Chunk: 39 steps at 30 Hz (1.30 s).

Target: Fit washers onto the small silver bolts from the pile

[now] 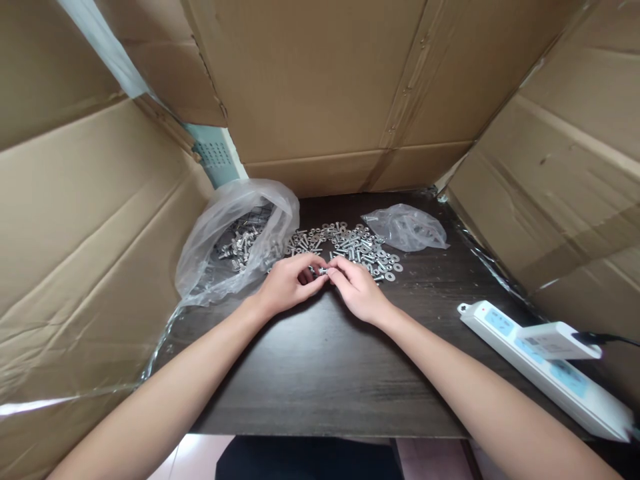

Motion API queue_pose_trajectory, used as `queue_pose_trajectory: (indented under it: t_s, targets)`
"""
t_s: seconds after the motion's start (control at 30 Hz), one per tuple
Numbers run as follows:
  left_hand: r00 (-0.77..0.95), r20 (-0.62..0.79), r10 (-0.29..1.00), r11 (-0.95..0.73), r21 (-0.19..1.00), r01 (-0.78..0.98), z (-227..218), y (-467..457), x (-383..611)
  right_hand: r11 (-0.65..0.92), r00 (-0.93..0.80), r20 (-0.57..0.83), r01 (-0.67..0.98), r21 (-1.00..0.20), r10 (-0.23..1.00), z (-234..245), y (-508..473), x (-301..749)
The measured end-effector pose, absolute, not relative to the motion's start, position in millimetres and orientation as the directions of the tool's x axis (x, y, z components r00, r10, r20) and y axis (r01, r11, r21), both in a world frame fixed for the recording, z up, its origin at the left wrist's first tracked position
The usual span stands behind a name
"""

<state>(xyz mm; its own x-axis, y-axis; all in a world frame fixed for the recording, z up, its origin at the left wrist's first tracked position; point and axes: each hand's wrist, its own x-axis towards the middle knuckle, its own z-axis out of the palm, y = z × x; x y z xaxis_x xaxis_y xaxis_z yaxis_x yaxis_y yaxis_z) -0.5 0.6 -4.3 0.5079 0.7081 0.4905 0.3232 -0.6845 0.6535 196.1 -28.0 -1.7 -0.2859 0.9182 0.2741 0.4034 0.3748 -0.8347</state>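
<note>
table (325, 373): dark, wood-grained, flat. large bag (193, 267): cloudy crinkled plastic, metal parts (243, 250) within. heap (345, 240): silvery bolts (357, 254), flat ring washers (389, 277). fastener (323, 271): small, shiny, silvery metal, finer form too small to tell; located near the heap, between left hand (287, 283) and right hand (359, 293), fingertips of both clamped on it.

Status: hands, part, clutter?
Left hand, right hand meeting on small metal fastener. Fastener partly covered. Nearest clutter: loose hardware pile, just beyond hands.
</note>
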Motion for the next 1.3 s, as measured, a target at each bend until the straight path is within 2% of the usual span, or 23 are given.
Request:
queue_pose_trajectory:
  t_s: [1.3]
  targets:
    - [0.496,0.535,0.684,-0.717,0.619,0.32,-2.4,0.3,0.5,0.377,-0.287,0.279,0.388,-0.841,0.917,-3.7,-26.9,196.7]
